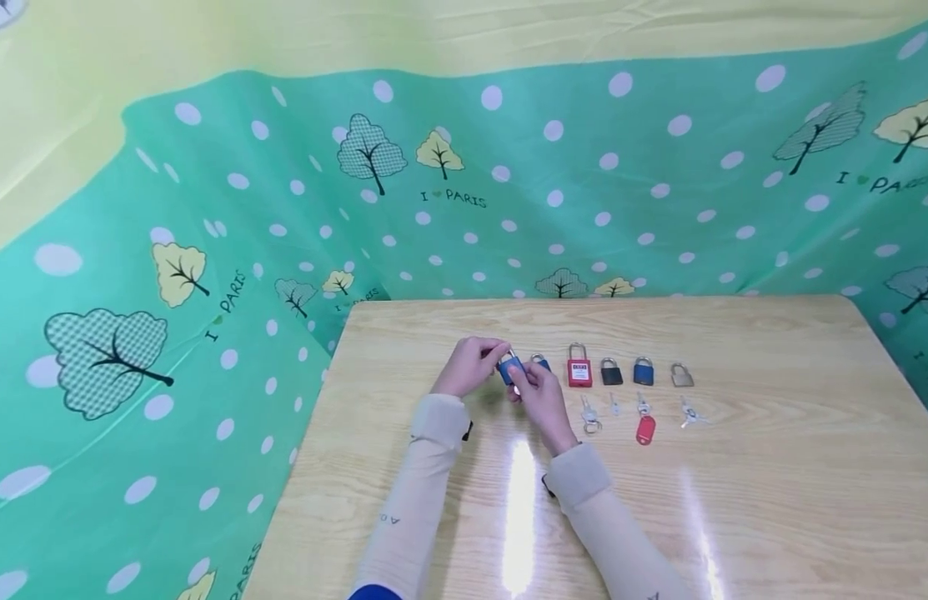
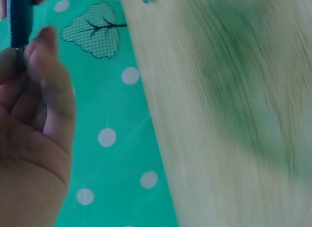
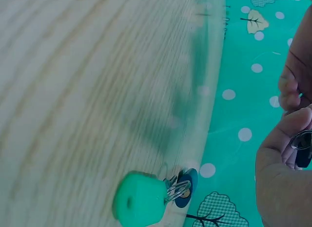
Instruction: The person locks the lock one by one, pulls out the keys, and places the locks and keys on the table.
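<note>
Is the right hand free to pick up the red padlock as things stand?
Probably not at once: the right hand is busy at the blue padlock that the left hand grips. The red padlock stands unobstructed just beside it.

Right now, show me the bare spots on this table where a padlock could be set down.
The wooden table lies bare right of the grey padlock, along the far edge behind the padlock row, and on the near side right of the right sleeve. It is crowded from the left hand and right hand on the blue padlock to the red-tagged key.
</note>
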The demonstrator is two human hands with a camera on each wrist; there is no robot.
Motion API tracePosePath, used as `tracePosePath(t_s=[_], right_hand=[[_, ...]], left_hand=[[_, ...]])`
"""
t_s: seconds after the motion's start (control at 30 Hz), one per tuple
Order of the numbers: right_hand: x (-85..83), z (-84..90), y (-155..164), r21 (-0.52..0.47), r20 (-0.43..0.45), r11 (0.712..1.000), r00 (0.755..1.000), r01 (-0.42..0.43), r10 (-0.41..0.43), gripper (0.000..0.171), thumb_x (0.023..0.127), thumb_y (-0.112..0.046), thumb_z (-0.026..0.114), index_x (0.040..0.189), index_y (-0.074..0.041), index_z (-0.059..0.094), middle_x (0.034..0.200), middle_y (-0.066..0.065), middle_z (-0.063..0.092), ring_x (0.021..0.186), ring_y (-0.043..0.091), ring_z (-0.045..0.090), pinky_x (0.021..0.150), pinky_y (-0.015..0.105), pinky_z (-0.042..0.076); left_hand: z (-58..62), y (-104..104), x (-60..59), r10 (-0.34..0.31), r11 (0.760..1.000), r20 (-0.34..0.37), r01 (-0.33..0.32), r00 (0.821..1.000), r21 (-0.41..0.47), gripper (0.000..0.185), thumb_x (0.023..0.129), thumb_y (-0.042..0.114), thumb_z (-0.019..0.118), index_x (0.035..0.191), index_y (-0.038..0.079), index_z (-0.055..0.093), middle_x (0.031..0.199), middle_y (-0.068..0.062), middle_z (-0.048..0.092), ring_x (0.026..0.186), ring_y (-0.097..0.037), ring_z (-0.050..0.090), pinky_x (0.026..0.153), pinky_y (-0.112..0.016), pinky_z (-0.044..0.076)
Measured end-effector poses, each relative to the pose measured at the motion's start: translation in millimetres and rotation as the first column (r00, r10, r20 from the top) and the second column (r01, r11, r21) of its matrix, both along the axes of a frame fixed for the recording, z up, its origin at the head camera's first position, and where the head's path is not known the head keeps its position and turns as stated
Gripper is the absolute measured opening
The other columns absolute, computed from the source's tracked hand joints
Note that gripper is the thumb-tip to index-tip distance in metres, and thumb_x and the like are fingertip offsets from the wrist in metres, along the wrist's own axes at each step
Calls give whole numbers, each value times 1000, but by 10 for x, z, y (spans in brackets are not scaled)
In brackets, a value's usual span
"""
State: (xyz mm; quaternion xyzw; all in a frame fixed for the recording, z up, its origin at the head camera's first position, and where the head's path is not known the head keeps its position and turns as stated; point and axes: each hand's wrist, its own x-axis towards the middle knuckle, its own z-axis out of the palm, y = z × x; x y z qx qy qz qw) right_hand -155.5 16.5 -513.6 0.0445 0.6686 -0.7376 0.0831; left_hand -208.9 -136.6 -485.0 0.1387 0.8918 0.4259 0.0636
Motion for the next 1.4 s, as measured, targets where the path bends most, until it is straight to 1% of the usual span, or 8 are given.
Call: tracePosePath(t_s=[0.17, 0.33, 0.53, 0.67, 0.9, 1.13, 1.3, 1.4], right_hand=[[-40, -2, -19, -9, 7, 999, 999, 39, -39, 30, 101, -25, 59, 113, 2, 62, 97, 24, 67, 73, 15, 64, 71, 28, 58], [-51, -29, -8, -27, 34, 999, 999, 17, -16, 34, 100, -25, 60, 119, 4, 60, 107, 31, 67, 82, 30, 69, 82, 42, 60], [-14, -74, 33, 24, 40, 1000, 999, -16, 15, 28, 100, -20, 61, 112, 5, 66, 107, 28, 69, 96, 41, 68, 86, 46, 58], [-9, -88, 59, 132, 29, 991, 1000, -7, 3, 22, 97, -19, 64, 105, 1, 70, 100, 24, 70, 93, 41, 67, 81, 47, 58], [1, -56, 85, 220, 29, 975, 999, -36, 31, 18, 95, -23, 68, 98, -6, 73, 95, 22, 69, 85, 40, 63, 68, 39, 55], [62, -116, 94, 265, 41, 961, 997, -73, 64, 15, 93, -21, 70, 94, -7, 74, 89, 16, 71, 82, 33, 65, 60, 23, 48], [91, -142, 100, 292, 19, 954, 998, -70, 67, 17, 94, -21, 69, 94, -5, 75, 88, 16, 71, 79, 31, 67, 60, 24, 48], [95, -143, 100, 334, 8, 940, 997, -74, 76, 17, 93, -22, 70, 93, -6, 75, 84, 13, 72, 74, 26, 65, 60, 24, 48]], left_hand=[[-79, 10, 20, -16, 966, 159, -26, 987, 257, 42, 98, 25, 63, 136, 7, 59, 101, -12, 74, 80, -15, 71, 76, -29, 60], [-94, 6, 18, 39, 940, 179, -96, 983, 327, 44, 94, 17, 69, 136, 6, 58, 100, -14, 75, 79, -20, 74, 79, -31, 60], [-106, -41, -17, 97, 934, 145, -141, 985, 328, 41, 95, 13, 68, 133, 1, 60, 100, -20, 74, 76, -20, 73, 74, -35, 61], [-113, -67, -27, 93, 937, 142, -136, 985, 323, 41, 95, 14, 67, 133, 2, 60, 100, -21, 74, 76, -21, 74, 76, -40, 61], [-100, -102, -51, 94, 936, 198, -154, 976, 316, 40, 95, 15, 68, 132, 1, 61, 102, -20, 74, 74, -20, 74, 75, -34, 61], [-48, -179, -90, 255, 889, 179, -303, 950, 344, 38, 94, 12, 68, 130, 0, 63, 101, -22, 74, 72, -21, 73, 75, -38, 61], [-17, -189, -93, 188, 929, 164, -230, 968, 290, 39, 95, 13, 67, 132, 2, 62, 100, -23, 74, 76, -24, 74, 78, -43, 61], [-46, -176, -74, 172, 947, 176, -212, 969, 242, 38, 95, 15, 68, 131, 4, 63, 98, -21, 74, 75, -24, 73, 80, -47, 60]])
